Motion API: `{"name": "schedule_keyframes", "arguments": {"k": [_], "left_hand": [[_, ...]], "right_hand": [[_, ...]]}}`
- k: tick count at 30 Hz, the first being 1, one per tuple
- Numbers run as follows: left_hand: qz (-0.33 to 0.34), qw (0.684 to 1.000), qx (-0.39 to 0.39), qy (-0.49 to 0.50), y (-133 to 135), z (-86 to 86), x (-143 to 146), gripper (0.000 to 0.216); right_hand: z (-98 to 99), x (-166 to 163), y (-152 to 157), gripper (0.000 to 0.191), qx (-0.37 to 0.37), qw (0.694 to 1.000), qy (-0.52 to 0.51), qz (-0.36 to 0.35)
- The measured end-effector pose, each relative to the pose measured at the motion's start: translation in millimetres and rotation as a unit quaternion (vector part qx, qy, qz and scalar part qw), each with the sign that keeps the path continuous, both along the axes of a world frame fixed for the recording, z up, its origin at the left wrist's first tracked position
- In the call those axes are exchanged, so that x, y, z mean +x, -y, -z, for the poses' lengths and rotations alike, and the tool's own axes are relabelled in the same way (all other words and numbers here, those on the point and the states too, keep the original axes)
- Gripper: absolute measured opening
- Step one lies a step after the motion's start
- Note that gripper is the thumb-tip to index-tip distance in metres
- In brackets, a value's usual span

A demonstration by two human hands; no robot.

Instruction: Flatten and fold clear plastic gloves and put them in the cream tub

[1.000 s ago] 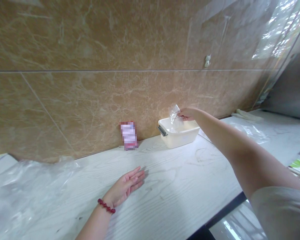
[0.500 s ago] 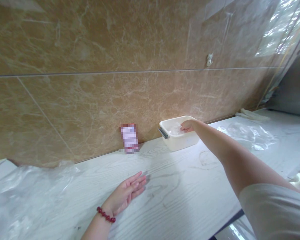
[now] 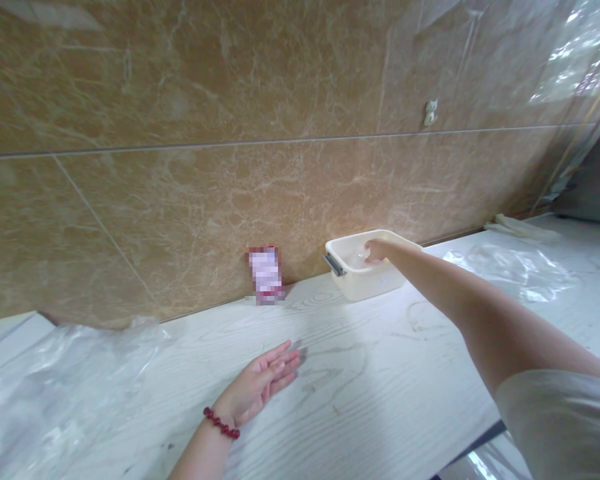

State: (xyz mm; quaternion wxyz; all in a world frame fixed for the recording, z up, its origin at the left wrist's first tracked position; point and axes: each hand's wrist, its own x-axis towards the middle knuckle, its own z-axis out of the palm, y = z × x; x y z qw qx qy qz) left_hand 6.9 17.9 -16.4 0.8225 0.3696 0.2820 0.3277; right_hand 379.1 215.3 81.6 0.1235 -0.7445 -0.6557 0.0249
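Note:
My left hand (image 3: 265, 379), with a dark red bead bracelet (image 3: 221, 424) at the wrist, rests low over the white wood-grain counter (image 3: 320, 400). Its fingers are stretched out and it holds nothing. At the wall stands a cream plastic bin (image 3: 373, 287) with a grey side handle (image 3: 335, 265). My right hand (image 3: 377, 250) reaches down inside it, fingers curled inward. Clear, shiny stuff (image 3: 355, 259) lies in the bin by the fingertips; what exactly the fingers grip is hidden.
A small blurred red-and-white packet (image 3: 267, 275) leans on the brown tiled wall (image 3: 230, 200). Crumpled clear plastic (image 3: 55, 393) covers the counter's left side, and another clear sheet (image 3: 515, 270) lies right of the bin. Behind that is an off-white cloth-like item (image 3: 523, 228).
The view has shifted slightly, so everything sits a little further right. My right hand has lifted slightly inside the bin, its fingers more curled. My left hand stays stretched out over the counter.

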Motion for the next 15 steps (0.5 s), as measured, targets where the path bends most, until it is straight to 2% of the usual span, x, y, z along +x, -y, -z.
{"name": "schedule_keyframes", "arguments": {"k": [2,5,9,15], "left_hand": [[0.001,1.000,0.002,0.002,-0.2,0.2,0.1,0.047],[0.003,1.000,0.001,0.000,0.0,-0.3,0.5,0.047],[0.003,1.000,0.004,0.001,0.9,-1.3,0.9,0.046],[0.005,1.000,0.006,-0.002,1.5,-3.1,1.0,0.048]], "right_hand": [[-4.2,-3.6,1.3,0.046,-0.042,0.999,0.033,-0.013],[-12.8,-7.6,9.6,0.057,-0.041,0.996,0.074,-0.036],[-21.2,-11.0,22.6,0.058,-0.045,0.983,0.168,-0.065],[-18.6,-10.3,29.2,0.046,-0.204,0.972,0.096,-0.064]]}}
